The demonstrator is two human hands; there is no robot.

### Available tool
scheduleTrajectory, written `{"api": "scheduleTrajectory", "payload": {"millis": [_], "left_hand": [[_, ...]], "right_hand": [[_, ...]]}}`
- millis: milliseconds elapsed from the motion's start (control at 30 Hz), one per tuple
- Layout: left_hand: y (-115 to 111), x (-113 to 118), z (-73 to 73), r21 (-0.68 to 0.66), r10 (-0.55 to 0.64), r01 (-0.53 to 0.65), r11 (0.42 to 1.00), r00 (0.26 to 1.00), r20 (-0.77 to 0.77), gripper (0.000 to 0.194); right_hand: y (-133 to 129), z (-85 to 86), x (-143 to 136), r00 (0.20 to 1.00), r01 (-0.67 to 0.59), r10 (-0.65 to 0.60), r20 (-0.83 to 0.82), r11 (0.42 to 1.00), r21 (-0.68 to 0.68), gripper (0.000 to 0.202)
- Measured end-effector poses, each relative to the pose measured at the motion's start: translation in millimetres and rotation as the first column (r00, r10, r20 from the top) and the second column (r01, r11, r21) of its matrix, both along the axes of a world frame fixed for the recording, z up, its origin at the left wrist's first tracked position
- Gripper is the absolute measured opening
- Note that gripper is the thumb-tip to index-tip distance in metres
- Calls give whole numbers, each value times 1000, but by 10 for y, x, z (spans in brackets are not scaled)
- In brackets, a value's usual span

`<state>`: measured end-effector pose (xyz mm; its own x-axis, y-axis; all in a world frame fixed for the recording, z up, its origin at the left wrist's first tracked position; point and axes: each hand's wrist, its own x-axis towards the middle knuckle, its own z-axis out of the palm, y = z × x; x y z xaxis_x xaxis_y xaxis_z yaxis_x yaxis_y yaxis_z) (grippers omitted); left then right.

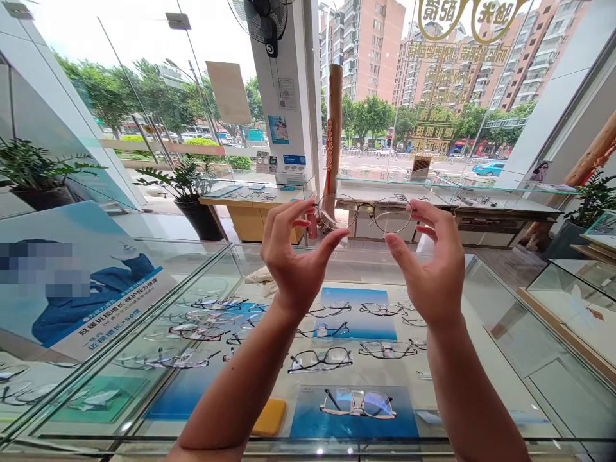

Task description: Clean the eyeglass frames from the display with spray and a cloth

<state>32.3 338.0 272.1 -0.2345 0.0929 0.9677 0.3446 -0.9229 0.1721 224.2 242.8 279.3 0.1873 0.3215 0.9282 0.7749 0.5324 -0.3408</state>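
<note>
Round glasses [364,205], thin dark wire rims, clear lenses: held up in front of the person, raised above a glass display case [503,385], lenses roughly level side by side. Left hand [296,260]: partly open, thumb spread well apart from the fingers; fingertips grip the left outer end of the frame, thumb points in toward the lower rim of the left lens. Right hand [433,263]: much the same, mirrored; fingertips at the right outer end, thumb tip just below the right lens. Cannot tell whether either thumb presses on a rim. Both forearms reach out over the case.

Inside the case: several rows of spectacles. Nearest, a pair with a light lower rim [359,405] lies on a blue card [308,427]; a yellow-orange item [270,416] sits left of the card, partly behind the left forearm. A dark-framed pair [320,361] lies beyond the card, between the forearms.

Surroundings: printed board [129,289] at left; wooden post [335,96] and low counter [486,221] beyond the hands; wall fan [262,19] above, on a pillar [283,64]
</note>
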Motion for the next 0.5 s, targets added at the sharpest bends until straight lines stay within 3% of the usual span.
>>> {"api": "scheduleTrajectory", "payload": {"millis": [300, 500], "left_hand": [[69, 81, -51, -153, -198, 201, 967, 980, 35, 53], [56, 126, -64, -228, -287, 297, 927, 955, 75, 51]], "right_hand": [[-21, 10, -52, 1000, 27, -26, -8, 998, 55, 46], [-2, -23, -63, 994, -58, 60, -91, 998, 20, 49]]}}
